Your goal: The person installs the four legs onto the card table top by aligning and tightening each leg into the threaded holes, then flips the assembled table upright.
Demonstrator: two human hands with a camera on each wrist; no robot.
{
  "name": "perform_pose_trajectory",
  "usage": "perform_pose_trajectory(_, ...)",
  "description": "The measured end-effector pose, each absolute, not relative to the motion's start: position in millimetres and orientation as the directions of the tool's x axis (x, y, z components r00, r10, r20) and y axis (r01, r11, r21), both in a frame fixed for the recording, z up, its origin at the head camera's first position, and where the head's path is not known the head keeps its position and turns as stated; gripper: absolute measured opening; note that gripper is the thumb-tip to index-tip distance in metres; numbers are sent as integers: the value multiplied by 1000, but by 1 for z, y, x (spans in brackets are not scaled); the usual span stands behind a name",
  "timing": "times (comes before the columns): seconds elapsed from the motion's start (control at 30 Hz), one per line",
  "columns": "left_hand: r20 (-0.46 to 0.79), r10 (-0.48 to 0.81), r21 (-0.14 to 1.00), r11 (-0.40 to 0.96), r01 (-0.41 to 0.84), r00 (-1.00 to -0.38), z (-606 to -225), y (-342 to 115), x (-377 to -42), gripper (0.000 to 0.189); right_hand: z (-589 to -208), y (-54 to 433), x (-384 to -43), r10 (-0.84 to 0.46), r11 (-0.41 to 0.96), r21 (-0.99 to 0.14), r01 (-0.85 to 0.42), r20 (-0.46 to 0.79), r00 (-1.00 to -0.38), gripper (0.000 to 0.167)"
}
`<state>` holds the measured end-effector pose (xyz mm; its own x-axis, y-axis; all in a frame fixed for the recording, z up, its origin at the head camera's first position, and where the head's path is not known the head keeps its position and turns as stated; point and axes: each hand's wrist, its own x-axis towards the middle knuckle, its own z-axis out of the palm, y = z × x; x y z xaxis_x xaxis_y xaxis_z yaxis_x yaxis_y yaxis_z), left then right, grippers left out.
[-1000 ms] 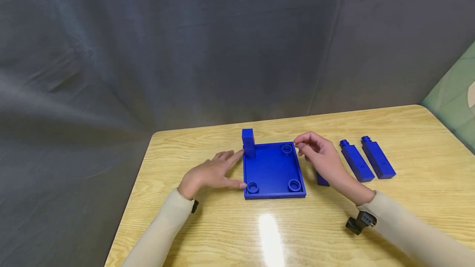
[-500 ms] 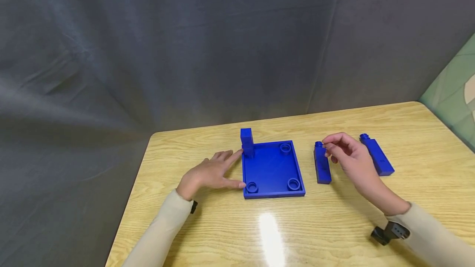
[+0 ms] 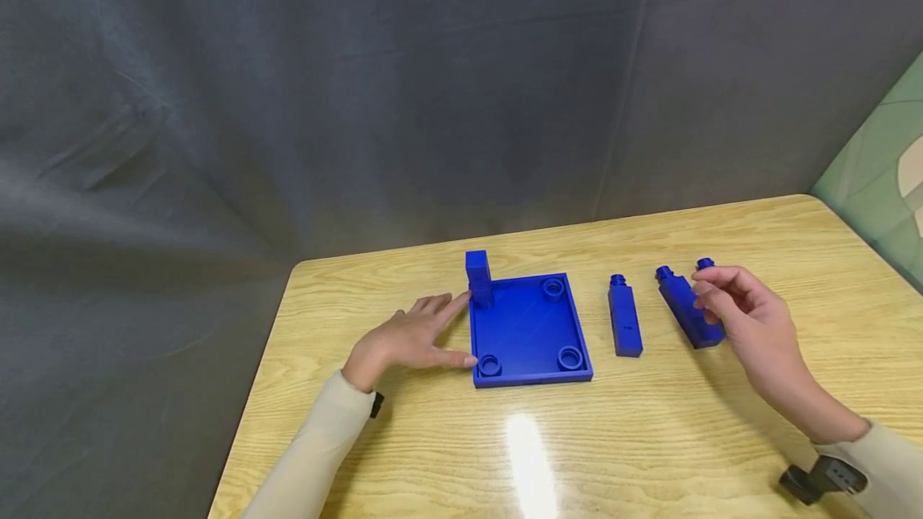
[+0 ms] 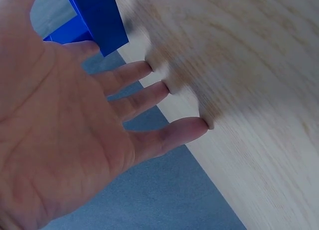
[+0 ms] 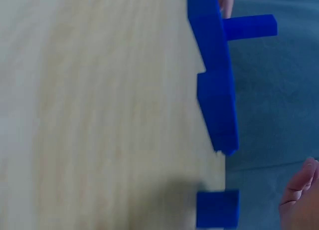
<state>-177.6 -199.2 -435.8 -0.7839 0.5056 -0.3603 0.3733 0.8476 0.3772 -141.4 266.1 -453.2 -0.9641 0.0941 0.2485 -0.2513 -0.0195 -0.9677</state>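
A square blue tray-like base point(image 3: 530, 335) with round sockets in three corners lies on the table; a blue square leg point(image 3: 478, 275) stands upright in its far left corner. My left hand point(image 3: 407, 343) lies spread at the base's left edge, thumb and index finger touching it. In the left wrist view its fingers point(image 4: 144, 98) are extended. My right hand point(image 3: 757, 327) hovers over the right side with loosely bent fingers, nothing visible in them. Below and beside it lie a blue leg point(image 3: 688, 312) with a threaded end and another leg point(image 3: 705, 263), mostly hidden by the hand.
One more threaded blue leg point(image 3: 626, 319) lies between the base and the right hand. The wooden table point(image 3: 433, 455) ends at a dark grey curtain point(image 3: 461, 102) behind and on the left. A green patterned surface point(image 3: 883, 158) shows at the far right.
My right hand has moved rightward from the base's far right corner, past the nearest leg and over the farther ones. The left hand and the base have stayed put.
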Motion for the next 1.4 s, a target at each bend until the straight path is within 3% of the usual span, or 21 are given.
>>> perform_pose_trajectory(0.13,-362,506,378,847,373,-783,-435,-199,-178,109,-457,280,-136,141,33,-973,-229,231,-963,17)
perform_pose_trajectory(0.4,-361,505,378,848,372,-784,-434,-199,-176,109,-463,298,-131,175,271,-947,-172,224,-959,17)
perform_pose_trajectory(1.07,-376,508,403,843,356,-775,-431,-196,-176,109,-487,325,-120,198,455,-890,-38,142,-970,25)
perform_pose_trajectory(1.27,-381,503,390,848,358,-776,-432,-197,-175,109,-490,331,-123,186,515,-857,36,70,-980,54)
perform_pose_trajectory(1.4,-379,503,398,846,355,-777,-433,-196,-176,109,-487,335,-125,177,579,-812,71,41,-983,64)
